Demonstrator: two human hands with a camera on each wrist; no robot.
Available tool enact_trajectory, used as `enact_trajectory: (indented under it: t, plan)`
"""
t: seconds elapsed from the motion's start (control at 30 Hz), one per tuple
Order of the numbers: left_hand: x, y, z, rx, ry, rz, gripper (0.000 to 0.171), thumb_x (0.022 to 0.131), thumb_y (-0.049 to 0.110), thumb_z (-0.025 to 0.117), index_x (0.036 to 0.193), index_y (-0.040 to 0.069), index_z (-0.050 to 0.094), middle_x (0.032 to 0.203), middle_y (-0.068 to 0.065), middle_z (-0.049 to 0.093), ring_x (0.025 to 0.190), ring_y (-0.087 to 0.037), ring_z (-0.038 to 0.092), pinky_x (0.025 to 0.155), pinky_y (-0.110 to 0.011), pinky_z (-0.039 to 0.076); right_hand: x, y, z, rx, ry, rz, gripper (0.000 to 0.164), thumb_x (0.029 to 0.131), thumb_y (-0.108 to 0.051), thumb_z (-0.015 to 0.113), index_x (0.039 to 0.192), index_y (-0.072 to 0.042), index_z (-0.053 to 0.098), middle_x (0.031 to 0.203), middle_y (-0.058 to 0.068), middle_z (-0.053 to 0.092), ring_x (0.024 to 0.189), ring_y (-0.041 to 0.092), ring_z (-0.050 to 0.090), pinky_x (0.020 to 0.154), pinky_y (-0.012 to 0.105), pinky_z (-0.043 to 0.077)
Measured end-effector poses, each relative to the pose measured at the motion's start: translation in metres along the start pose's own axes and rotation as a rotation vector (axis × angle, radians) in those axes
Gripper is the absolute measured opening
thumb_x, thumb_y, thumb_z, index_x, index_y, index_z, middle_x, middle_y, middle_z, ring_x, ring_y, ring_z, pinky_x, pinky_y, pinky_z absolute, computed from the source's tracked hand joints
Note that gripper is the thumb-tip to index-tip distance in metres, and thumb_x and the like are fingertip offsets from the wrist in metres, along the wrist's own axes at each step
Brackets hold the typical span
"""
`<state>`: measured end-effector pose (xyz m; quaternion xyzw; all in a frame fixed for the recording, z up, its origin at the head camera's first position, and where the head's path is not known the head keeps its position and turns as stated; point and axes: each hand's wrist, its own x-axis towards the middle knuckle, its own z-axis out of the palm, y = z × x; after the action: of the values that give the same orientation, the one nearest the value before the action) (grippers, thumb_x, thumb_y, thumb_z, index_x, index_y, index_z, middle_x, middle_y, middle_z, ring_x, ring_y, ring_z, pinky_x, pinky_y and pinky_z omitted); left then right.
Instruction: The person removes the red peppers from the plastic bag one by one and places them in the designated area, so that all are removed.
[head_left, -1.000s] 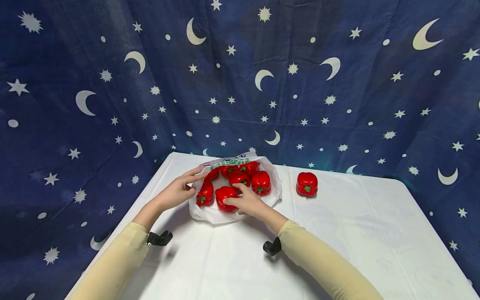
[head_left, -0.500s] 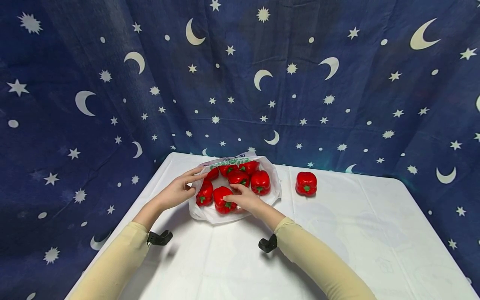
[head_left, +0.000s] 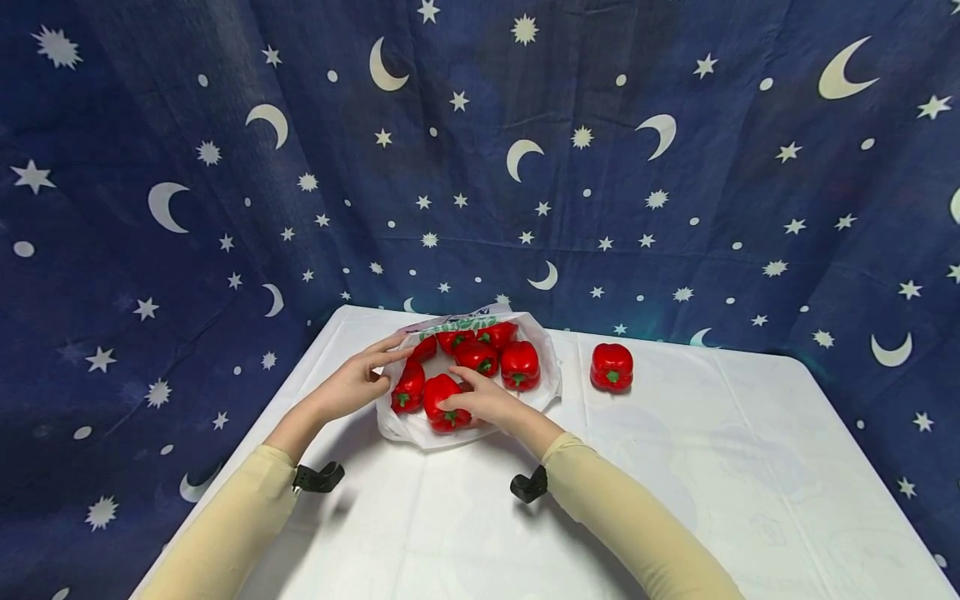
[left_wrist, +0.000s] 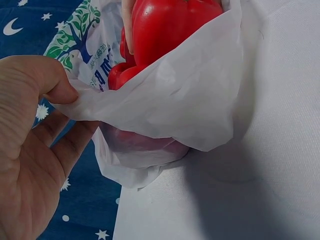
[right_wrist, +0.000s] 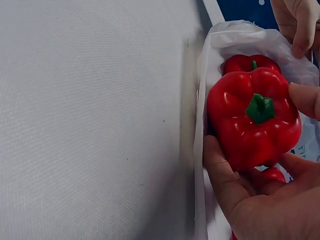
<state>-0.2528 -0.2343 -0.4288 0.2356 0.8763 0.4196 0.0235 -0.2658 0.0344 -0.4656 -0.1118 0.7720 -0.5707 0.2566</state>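
In the head view a white plastic bag (head_left: 551, 375) lies with its mouth toward me, several red bell peppers (head_left: 521, 365) inside. My left hand (head_left: 351, 387) is at the bag's left side; the left wrist view has its thumb and fingers pinching the bag's rim (left_wrist: 170, 105). Inside the mouth, my right hand (head_left: 491, 402) grips a red bell pepper (right_wrist: 235, 117) with a green stem, thumb on one side and fingers on the other. Beneath that pepper, in the right wrist view, another pepper (right_wrist: 245, 61) shows partly.
One more red bell pepper (head_left: 612, 367) stands alone on the white-covered table (head_left: 712, 442), right of the bag. Behind the table hangs a dark blue cloth (head_left: 480, 167) printed with moons and stars. Green and blue printing marks the bag's back.
My right hand has shifted slightly left and nearer to me with the pepper, which has turned so its stem faces me more. The left hand stays at the bag's rim.
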Motion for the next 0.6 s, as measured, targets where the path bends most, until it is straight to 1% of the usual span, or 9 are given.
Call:
enact_trajectory:
  t: [0.17,0.3,0.43,0.6]
  plan:
    - [0.0,-0.001,0.001,0.001,0.003,0.002,0.061,0.092,-0.009,0.051,0.148,0.014,0.057,0.166,-0.006,0.03,0.147,-0.028,0.034,0.078,-0.031,0.048,0.0,0.002,0.0,0.005,0.011,0.01,0.079,0.084,-0.033,0.08,0.155,-0.022,0.047,0.155,0.014,0.041,0.132,0.034,0.045,0.095,0.05,0.052]
    - [0.001,-0.002,0.001,-0.01,0.004,0.008,0.06,0.092,-0.01,0.051,0.148,0.012,0.057,0.166,-0.007,0.029,0.147,-0.028,0.033,0.079,-0.032,0.048,0.0,0.005,-0.002,0.033,0.03,0.016,0.076,0.083,-0.032,0.081,0.152,-0.023,0.05,0.153,0.014,0.042,0.133,0.034,0.045,0.097,0.052,0.051]
    - [0.001,-0.003,0.001,-0.015,0.007,0.017,0.059,0.092,-0.011,0.052,0.147,0.01,0.057,0.166,-0.008,0.029,0.148,-0.028,0.032,0.081,-0.033,0.048,-0.002,0.007,-0.006,0.051,0.035,0.011,0.075,0.083,-0.032,0.082,0.151,-0.023,0.051,0.151,0.013,0.043,0.132,0.034,0.045,0.096,0.052,0.052]
    - [0.0,-0.002,0.0,-0.008,0.011,0.02,0.059,0.091,-0.01,0.051,0.147,0.011,0.058,0.166,-0.007,0.029,0.148,-0.027,0.032,0.082,-0.032,0.048,-0.008,0.006,-0.012,0.056,0.016,-0.011,0.076,0.084,-0.032,0.082,0.152,-0.022,0.05,0.152,0.01,0.043,0.133,0.032,0.043,0.097,0.05,0.05]
